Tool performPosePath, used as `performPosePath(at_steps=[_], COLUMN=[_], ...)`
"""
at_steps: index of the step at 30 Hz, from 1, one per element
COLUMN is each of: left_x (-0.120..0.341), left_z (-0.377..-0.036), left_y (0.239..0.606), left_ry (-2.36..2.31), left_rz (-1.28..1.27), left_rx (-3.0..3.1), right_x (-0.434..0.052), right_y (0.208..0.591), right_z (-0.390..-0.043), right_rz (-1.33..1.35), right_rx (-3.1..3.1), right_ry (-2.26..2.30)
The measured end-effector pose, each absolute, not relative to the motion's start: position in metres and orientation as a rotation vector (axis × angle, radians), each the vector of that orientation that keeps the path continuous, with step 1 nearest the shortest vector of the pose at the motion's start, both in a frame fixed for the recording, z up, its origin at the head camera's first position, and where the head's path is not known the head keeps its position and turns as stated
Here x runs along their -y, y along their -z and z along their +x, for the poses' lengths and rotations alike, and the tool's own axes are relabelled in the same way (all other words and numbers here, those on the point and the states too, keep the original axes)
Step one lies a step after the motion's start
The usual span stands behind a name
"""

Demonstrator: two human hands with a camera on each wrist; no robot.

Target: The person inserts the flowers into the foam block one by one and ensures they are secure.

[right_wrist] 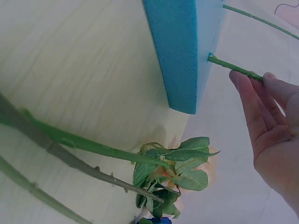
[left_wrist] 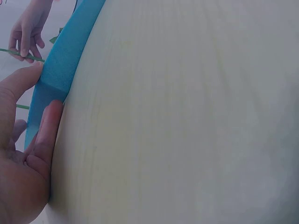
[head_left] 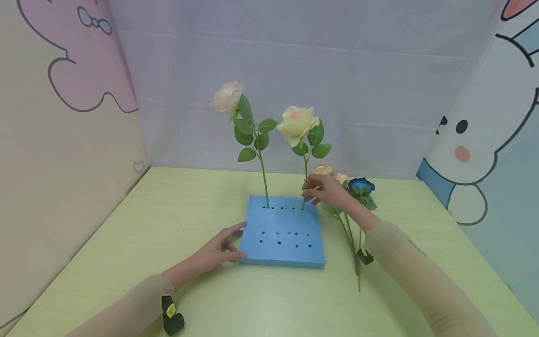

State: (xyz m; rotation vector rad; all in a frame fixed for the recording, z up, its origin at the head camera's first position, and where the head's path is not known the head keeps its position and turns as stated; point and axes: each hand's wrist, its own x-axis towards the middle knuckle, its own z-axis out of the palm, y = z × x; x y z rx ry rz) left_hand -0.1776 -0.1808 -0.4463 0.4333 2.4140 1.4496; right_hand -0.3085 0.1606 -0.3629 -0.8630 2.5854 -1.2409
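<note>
A blue foam board [head_left: 290, 234] with rows of small holes lies flat on the table. My right hand [head_left: 324, 189] pinches the green stem of a pale yellow rose [head_left: 298, 124] between thumb and fingers. In the right wrist view that stem [right_wrist: 233, 66] enters a hole near the board's corner. A pinkish-white rose [head_left: 228, 97] stands in a hole of the same back row, leaning left at its top. My left hand [head_left: 216, 250] rests against the board's left edge, thumb and fingers spread; the left wrist view shows fingertips touching the blue foam side [left_wrist: 70, 56].
Right of the board lie several loose roses, including a blue rose [head_left: 361, 185] and a peach rose [head_left: 323, 170], their stems [head_left: 351, 243] pointing toward me. The right forearm passes over them. A pale curtain [head_left: 181, 103] hangs behind the table [head_left: 168, 210]; printed panels flank it.
</note>
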Motion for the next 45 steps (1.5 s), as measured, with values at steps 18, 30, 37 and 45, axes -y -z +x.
performPosePath(at_steps=[18, 30, 37, 45], left_x=[0.18, 0.18, 0.18, 0.181], left_z=[-0.176, -0.174, -0.175, -0.177], left_y=[0.442, 0.44, 0.441, 0.447], left_ry=[-1.455, -1.466, -1.463, -1.458], left_rz=[0.427, 0.437, 0.421, 0.425], left_rx=[-2.413, -2.41, -2.409, -2.413], right_x=[-0.155, -0.154, -0.158, -0.162], right_y=[0.343, 0.341, 0.356, 0.371], right_z=[-0.285, -0.282, -0.294, -0.308], right_rz=[-0.908, -0.896, -0.924, -0.913], right_rx=[-2.565, -2.575, -2.595, -2.596], right_ry=[1.245, 1.232, 1.222, 1.23])
